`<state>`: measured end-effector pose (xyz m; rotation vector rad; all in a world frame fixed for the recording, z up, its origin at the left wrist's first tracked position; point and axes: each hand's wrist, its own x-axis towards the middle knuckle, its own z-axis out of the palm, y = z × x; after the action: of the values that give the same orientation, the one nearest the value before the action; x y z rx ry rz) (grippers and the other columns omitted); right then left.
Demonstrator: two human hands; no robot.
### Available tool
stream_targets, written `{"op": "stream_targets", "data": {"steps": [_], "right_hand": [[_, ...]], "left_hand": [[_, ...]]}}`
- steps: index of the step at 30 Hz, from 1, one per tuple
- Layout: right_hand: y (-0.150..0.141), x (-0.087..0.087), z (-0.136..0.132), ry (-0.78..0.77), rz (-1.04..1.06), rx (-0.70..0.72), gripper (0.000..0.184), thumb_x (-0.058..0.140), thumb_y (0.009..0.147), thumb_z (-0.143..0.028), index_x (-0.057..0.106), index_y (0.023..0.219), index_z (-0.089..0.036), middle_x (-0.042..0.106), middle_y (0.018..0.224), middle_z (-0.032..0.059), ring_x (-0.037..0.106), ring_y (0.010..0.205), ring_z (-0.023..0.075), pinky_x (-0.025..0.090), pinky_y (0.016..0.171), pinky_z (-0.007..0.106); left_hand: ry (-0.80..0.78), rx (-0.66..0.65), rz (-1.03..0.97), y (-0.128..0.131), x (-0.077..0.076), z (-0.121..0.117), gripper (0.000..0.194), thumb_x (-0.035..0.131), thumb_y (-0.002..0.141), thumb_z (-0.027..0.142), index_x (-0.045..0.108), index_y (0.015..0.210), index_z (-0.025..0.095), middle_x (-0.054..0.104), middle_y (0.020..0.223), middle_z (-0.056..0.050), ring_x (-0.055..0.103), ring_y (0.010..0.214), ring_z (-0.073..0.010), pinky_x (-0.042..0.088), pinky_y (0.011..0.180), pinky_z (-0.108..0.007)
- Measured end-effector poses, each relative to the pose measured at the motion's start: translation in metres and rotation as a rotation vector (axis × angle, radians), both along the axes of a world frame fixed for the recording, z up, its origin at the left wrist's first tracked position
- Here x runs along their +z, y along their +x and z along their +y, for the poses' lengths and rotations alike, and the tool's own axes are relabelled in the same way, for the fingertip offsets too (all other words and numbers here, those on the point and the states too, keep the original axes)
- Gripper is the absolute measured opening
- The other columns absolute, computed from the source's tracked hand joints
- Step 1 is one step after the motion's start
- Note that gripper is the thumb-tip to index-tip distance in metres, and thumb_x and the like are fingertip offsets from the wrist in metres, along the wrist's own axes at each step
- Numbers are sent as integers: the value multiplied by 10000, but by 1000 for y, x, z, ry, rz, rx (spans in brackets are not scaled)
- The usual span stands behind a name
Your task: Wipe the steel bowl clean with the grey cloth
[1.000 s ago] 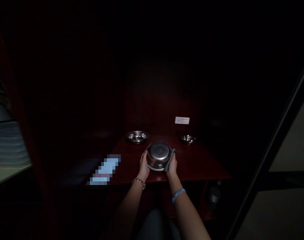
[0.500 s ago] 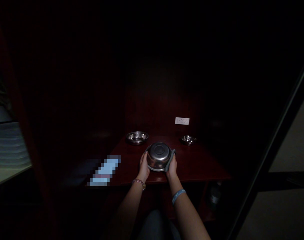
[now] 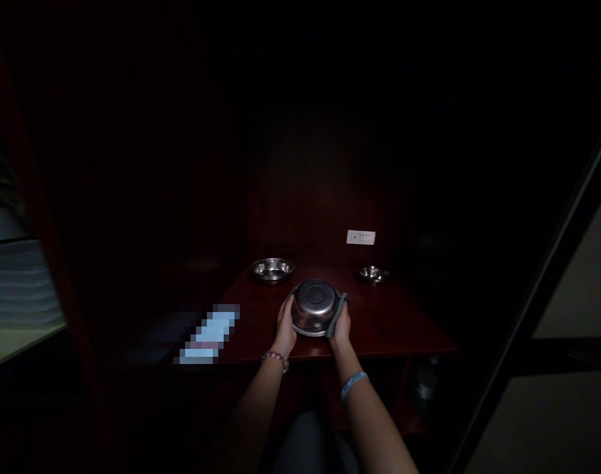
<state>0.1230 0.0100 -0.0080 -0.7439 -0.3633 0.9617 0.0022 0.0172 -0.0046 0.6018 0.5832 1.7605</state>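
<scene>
Clasped upturned metal bowl (image 3: 316, 308) between half-curled left hand (image 3: 285, 329) and half-curled right hand (image 3: 342, 326), at front of dark red desk (image 3: 396, 322). Pressed gray cloth (image 3: 335, 318) to bowl's side with right hand. Faced wide metal dish (image 3: 272, 270), back left, and small metal dish (image 3: 373, 274), back right, below white wall socket (image 3: 361, 237).

A beaded bracelet (image 3: 275, 359) rings the left wrist (image 3: 283, 345); a blue band (image 3: 353, 385), the right forearm (image 3: 375, 424); greyish clothing (image 3: 305, 447) shows below.
</scene>
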Motion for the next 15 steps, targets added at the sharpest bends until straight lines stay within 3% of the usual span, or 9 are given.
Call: {"op": "stream_targets", "data": {"steps": [9, 15], "right_hand": [[-1, 2, -3, -28, -23, 9, 502, 567, 930, -561, 743, 1104, -125, 816, 988, 84, 752, 1003, 233, 564, 984, 379], [-1, 3, -4, -10, 36, 29, 439, 576, 941, -496, 745, 1096, -122, 821, 994, 76, 756, 955, 213, 576, 948, 349]], "left_hand": [[-45, -2, 27, -2, -7, 5, 280, 723, 875, 393, 759, 1061, 187, 798, 1139, -107, 648, 1293, -279, 402, 1202, -468], [10, 20, 12, -1, -3, 2, 277, 723, 881, 363, 761, 1078, 171, 761, 1267, -117, 640, 1306, -277, 400, 1208, -463]]}}
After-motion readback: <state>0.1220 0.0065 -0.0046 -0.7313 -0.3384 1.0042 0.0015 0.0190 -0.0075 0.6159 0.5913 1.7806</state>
